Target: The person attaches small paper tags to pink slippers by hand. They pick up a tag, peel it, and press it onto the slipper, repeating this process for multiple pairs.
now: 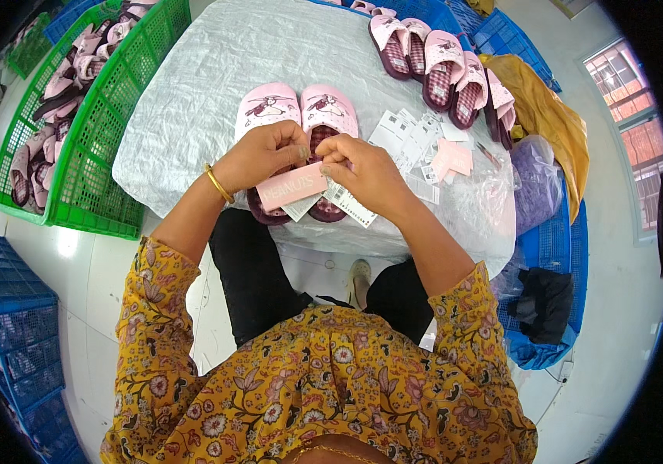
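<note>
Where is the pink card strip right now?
In the head view, the pink card strip sits centre frame, pinched between the left hand and right hand, over the pink slippers.

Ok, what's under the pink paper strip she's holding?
Under the pink strip, white tags hang from the right hand, and the pair of pink slippers lies on the table. Both hands, left one included, cover the slippers' middles.

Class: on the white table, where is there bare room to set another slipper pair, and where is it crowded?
Free: table left of and beyond the pink pair. Crowded: right side, with tags and slipper row.
</note>
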Available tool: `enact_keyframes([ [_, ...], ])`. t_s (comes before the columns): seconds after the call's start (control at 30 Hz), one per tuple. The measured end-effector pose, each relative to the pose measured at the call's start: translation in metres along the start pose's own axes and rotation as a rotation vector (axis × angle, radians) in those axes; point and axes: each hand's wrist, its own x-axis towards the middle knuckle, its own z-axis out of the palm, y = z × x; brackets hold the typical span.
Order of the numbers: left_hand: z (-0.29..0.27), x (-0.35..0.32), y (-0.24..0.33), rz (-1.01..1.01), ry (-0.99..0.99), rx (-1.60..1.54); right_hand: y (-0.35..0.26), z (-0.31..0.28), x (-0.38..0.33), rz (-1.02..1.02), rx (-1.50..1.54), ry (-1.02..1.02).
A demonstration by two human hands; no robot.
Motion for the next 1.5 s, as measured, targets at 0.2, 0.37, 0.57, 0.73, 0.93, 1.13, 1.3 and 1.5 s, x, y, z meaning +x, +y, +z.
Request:
enact_keyframes([
  [0.2,0.002,0.0,0.013,-0.126,-0.039,-0.087,0.002,-0.007,0.0,-0.515,-0.555,0.071],
  [0.37,0.009,-0.001,0.004,-0.096,0.008,0.069,0.002,-0.003,0.002,-0.257,-0.477,-0.006],
  [0.57,0.027,-0.006,0.007,0.025,0.128,0.366,0.018,0.006,0.004,-0.286,-0.416,0.209],
  [0.73,0.028,-0.006,0.004,-0.045,0.149,0.224,0.016,0.012,0.003,0.015,0.08,0.227],
  [0.93,0.03,-0.006,0.0,-0.049,0.158,0.171,0.021,0.015,0.003,-0.036,0.001,0.241],
  [1.13,0.032,-0.006,-0.01,0.009,0.212,0.119,0.016,0.013,0.004,-0.117,-0.172,0.247],
  [1.3,0.031,-0.006,-0.008,-0.008,0.209,0.02,0.019,0.016,0.006,-0.143,-0.16,0.244],
  [1.5,0.029,-0.005,-0.011,0.032,0.146,-0.118,0.024,0.019,0.006,-0.029,0.085,0.203],
])
